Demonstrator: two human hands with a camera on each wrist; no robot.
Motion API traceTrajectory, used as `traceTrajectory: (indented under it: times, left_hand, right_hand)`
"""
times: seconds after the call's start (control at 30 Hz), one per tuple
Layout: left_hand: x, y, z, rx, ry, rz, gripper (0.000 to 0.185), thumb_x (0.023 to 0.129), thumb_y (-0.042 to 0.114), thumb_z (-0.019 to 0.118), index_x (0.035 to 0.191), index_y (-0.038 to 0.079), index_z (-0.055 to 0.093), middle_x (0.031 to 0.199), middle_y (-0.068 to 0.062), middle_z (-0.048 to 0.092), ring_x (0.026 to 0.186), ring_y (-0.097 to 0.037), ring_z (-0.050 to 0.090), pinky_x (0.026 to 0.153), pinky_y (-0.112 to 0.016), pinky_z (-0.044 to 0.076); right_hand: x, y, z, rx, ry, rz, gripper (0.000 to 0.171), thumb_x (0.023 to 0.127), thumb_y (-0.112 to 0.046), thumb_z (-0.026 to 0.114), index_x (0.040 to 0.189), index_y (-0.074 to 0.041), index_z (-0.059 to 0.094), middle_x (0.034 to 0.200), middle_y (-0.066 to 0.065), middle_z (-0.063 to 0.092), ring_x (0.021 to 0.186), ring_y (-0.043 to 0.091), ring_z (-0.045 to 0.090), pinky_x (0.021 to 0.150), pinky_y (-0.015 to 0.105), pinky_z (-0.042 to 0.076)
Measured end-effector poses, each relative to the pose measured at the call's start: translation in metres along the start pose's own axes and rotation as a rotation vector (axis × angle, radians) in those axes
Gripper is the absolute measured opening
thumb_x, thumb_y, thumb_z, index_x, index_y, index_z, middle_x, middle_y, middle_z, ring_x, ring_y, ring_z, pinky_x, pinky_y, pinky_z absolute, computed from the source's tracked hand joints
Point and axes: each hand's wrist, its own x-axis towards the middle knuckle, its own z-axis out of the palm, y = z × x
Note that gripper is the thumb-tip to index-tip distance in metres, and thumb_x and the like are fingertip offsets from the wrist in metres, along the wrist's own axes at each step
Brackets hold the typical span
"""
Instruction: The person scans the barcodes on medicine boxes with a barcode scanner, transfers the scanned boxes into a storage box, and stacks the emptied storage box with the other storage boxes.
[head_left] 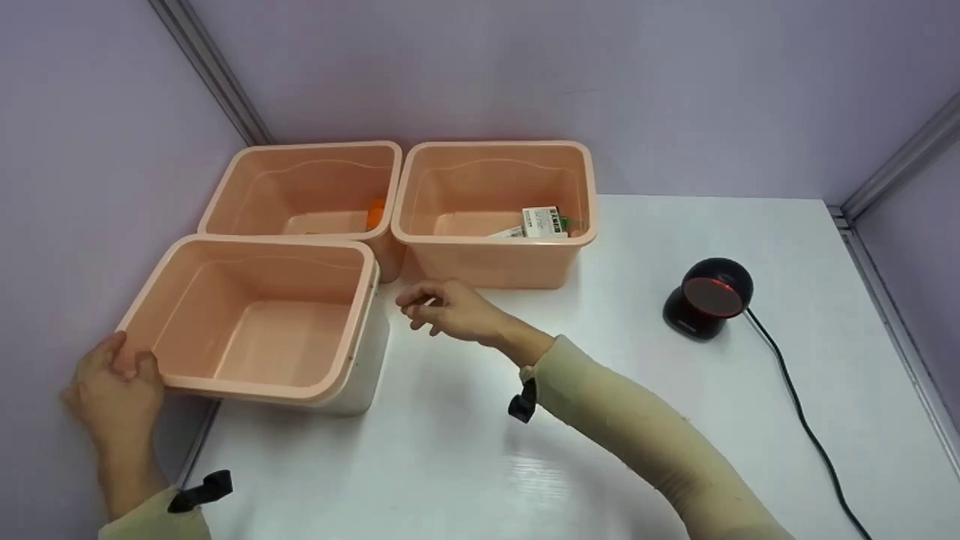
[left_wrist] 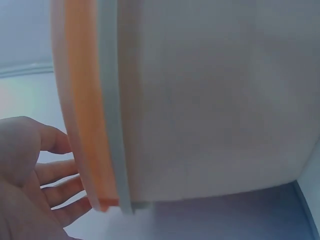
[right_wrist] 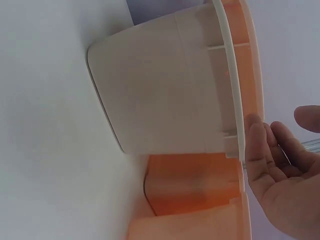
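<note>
A peach bin (head_left: 363, 300) sits nested in a white bin (head_left: 364, 371) at the table's front left. My left hand (head_left: 120, 382) grips the peach bin's near-left corner, thumb on the rim and fingers beneath. In the left wrist view, the fingers of my left hand (left_wrist: 35, 175) reach under the orange rim (left_wrist: 85, 125) beside the white wall (left_wrist: 210, 100). My right hand (head_left: 442, 307) hovers just right of the nested bins, fingers loosely curled and holding nothing. The right wrist view shows the right hand (right_wrist: 285, 175) near the rim (right_wrist: 247, 65) of the white bin (right_wrist: 160, 85).
Two more peach bins stand behind: the back-left bin (head_left: 300, 148) holds an orange item (head_left: 374, 214), the back-right bin (head_left: 495, 146) holds small boxes (head_left: 541, 222). A black scanner (head_left: 709, 298) with a cable (head_left: 795, 405) stands at the right. Walls enclose the table.
</note>
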Motion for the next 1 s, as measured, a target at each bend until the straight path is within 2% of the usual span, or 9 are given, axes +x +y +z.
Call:
traceTrajectory:
  times: [0.13,0.3,0.57,0.7,0.8,0.87,0.93,1.0]
  left_hand:
    - [-0.004,0.019,0.001,0.009,-0.090,0.056,0.040,0.089,0.013,0.052,0.124,-0.005,0.055,0.128,-0.027,0.054,0.123,-0.045,0.044,0.103,-0.055,0.026]
    - [-0.011,0.047,0.005,-0.001,-0.175,0.149,0.038,0.090,0.015,0.055,0.124,-0.003,0.056,0.126,-0.027,0.055,0.122,-0.045,0.045,0.104,-0.057,0.032]
    - [-0.026,0.091,0.019,-0.028,-0.291,0.324,0.038,0.095,0.024,0.054,0.121,-0.002,0.058,0.124,-0.024,0.057,0.117,-0.047,0.050,0.096,-0.060,0.039]
    - [-0.031,0.113,0.028,-0.050,-0.335,0.400,0.039,0.096,0.027,0.052,0.121,-0.003,0.058,0.122,-0.025,0.057,0.111,-0.047,0.052,0.091,-0.061,0.040]
    - [-0.034,0.128,0.037,-0.052,-0.366,0.465,0.039,0.097,0.027,0.051,0.122,-0.002,0.058,0.118,-0.024,0.059,0.102,-0.046,0.055,0.086,-0.059,0.044]
    - [-0.036,0.138,0.042,-0.041,-0.388,0.493,0.039,0.097,0.028,0.050,0.123,0.000,0.058,0.117,-0.023,0.060,0.101,-0.043,0.056,0.083,-0.058,0.046]
    - [-0.038,0.146,0.046,-0.022,-0.403,0.503,0.039,0.097,0.029,0.050,0.124,0.002,0.058,0.117,-0.021,0.060,0.106,-0.042,0.054,0.085,-0.058,0.045]
    - [-0.039,0.152,0.051,-0.005,-0.401,0.517,0.037,0.097,0.028,0.051,0.124,0.003,0.058,0.117,-0.020,0.061,0.112,-0.040,0.052,0.087,-0.059,0.045]
  right_hand:
    - [-0.006,0.001,-0.014,-0.050,0.032,-0.035,0.020,0.091,-0.014,0.056,0.109,-0.016,0.064,0.102,0.002,0.064,0.093,0.024,0.064,0.075,0.035,0.058]
    - [-0.014,0.003,-0.031,-0.069,0.071,-0.041,0.018,0.091,-0.015,0.058,0.107,-0.017,0.065,0.102,0.001,0.066,0.092,0.022,0.064,0.076,0.037,0.058]
    - [-0.033,0.007,-0.060,-0.085,0.130,-0.061,0.018,0.094,-0.018,0.056,0.109,-0.014,0.064,0.103,0.004,0.065,0.090,0.016,0.062,0.081,0.046,0.056]
    - [-0.045,0.006,-0.079,-0.110,0.176,-0.066,0.020,0.095,-0.018,0.054,0.112,-0.010,0.063,0.104,0.008,0.065,0.092,0.019,0.062,0.083,0.050,0.054]
    - [-0.060,-0.004,-0.094,-0.138,0.221,-0.059,0.021,0.095,-0.014,0.053,0.112,-0.007,0.063,0.106,0.011,0.065,0.096,0.024,0.063,0.083,0.047,0.055]
    - [-0.071,-0.012,-0.102,-0.163,0.241,-0.052,0.021,0.095,-0.013,0.053,0.113,-0.006,0.063,0.108,0.014,0.065,0.099,0.027,0.063,0.082,0.040,0.056]
    - [-0.082,-0.019,-0.108,-0.196,0.258,-0.056,0.021,0.095,-0.012,0.053,0.112,-0.005,0.063,0.108,0.015,0.065,0.098,0.027,0.063,0.080,0.031,0.056]
    - [-0.089,-0.022,-0.114,-0.228,0.273,-0.052,0.022,0.095,-0.013,0.053,0.113,-0.005,0.063,0.108,0.014,0.065,0.097,0.026,0.063,0.078,0.027,0.055]
